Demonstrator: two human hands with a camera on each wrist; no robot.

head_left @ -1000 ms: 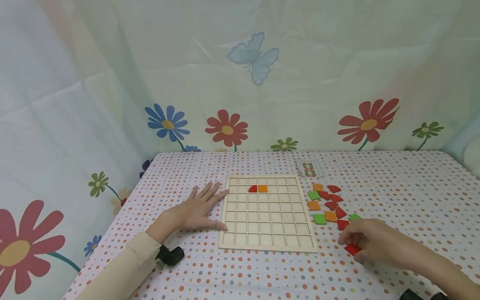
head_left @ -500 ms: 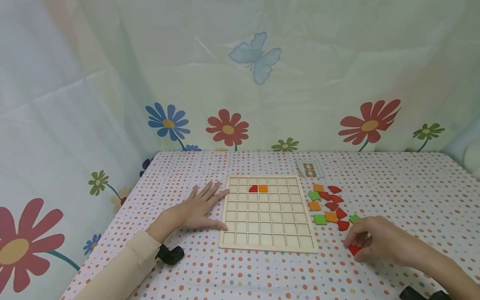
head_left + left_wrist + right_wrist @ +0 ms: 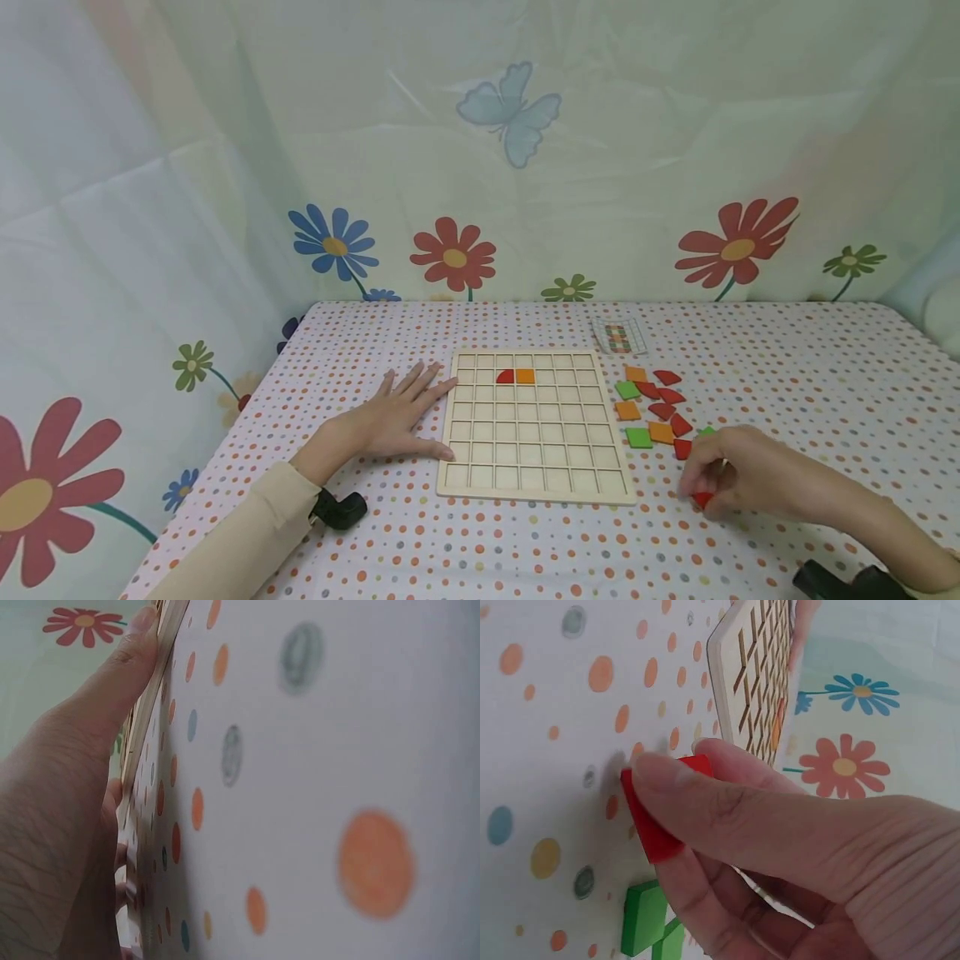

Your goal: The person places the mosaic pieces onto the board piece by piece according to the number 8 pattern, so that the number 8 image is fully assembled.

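Observation:
Between thumb and fingers my right hand pinches a red quarter-circle tile, just above or at the tablecloth, right of the board. My left hand lies with spread, straight fingers at the left edge of the wooden grid board; its thumb and a fingertip touch the rim. In the board's second row sit a red quarter-circle tile and an orange square tile, side by side. Loose red, orange and green tiles lie right of the board, among them a green square tile and an orange square tile.
A small pattern card with a coloured design lies behind the board's far right corner. The dotted tablecloth covers the table. A flowered curtain hangs behind it and on the left.
My right hand's fingers have closed up around the red tile, so less of it shows, and the hand has shifted slightly. My left hand and the board keep their places.

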